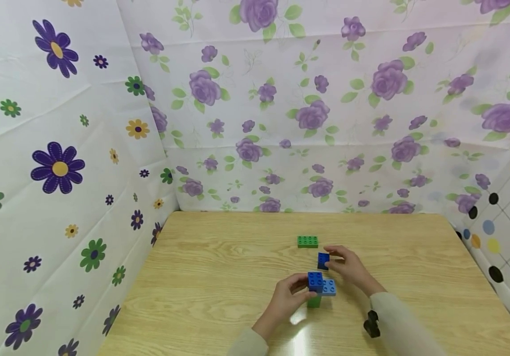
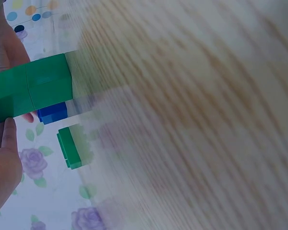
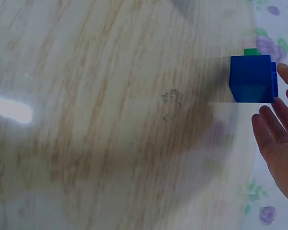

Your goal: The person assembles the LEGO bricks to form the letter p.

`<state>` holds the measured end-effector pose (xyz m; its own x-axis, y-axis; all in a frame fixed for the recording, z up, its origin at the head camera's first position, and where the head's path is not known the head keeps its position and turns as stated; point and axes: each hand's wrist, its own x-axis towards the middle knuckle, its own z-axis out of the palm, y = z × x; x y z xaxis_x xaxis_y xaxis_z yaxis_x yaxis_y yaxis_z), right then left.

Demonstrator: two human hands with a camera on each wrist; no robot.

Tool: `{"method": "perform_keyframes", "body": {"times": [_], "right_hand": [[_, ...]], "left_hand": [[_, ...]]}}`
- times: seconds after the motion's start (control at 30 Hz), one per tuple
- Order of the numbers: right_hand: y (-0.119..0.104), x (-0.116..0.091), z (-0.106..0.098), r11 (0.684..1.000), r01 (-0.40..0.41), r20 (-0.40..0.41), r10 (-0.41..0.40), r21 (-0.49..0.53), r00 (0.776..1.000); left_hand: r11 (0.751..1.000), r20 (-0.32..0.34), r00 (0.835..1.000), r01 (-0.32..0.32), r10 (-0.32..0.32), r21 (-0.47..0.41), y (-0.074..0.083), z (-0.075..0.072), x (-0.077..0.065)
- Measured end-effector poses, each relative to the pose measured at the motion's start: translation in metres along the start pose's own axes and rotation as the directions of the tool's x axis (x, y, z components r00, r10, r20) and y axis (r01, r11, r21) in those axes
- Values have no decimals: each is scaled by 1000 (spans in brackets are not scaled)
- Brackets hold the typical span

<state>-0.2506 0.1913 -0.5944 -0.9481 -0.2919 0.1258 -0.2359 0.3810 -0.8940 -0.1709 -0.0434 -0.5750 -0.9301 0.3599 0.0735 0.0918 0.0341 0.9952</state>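
Observation:
My left hand (image 1: 285,299) grips a stack of toy building bricks between thumb and fingers. A dark blue brick (image 1: 314,280) tops it, a light blue brick (image 1: 329,287) juts out to the right, and green bricks (image 2: 31,86) form the lower part. Whether the stack's foot touches the table cannot be told. Just beyond it, another dark blue brick (image 3: 251,79) stands on the table, studs up. Around its right side is my right hand (image 1: 348,266), fingers apart and fairly straight, thumb at its near corner; firm contact is not plain.
A flat green brick (image 1: 307,242) with two rows of studs lies behind the standing blue one. The wooden table (image 1: 219,257) ends at flower-printed cloth walls (image 1: 246,178) at the back and left. Dotted cloth (image 1: 508,237) hangs at the right.

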Motion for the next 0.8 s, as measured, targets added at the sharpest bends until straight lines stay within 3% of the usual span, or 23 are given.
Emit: {"method": "perform_keyframes", "body": {"times": [0.17, 0.43, 0.8], "right_hand": [[2, 1, 6, 999, -15, -2, 15, -45, 1000], [-2, 1, 10, 996, -85, -19, 85, -31, 996], [4, 0, 6, 995, -89, -64, 85, -53, 994]], "left_hand": [[1000, -1, 1000, 7, -7, 6, 0, 1, 0], [1000, 0, 1000, 24, -24, 5, 1, 1, 0], [1000, -2, 1000, 17, -17, 21, 0, 0, 0]]}}
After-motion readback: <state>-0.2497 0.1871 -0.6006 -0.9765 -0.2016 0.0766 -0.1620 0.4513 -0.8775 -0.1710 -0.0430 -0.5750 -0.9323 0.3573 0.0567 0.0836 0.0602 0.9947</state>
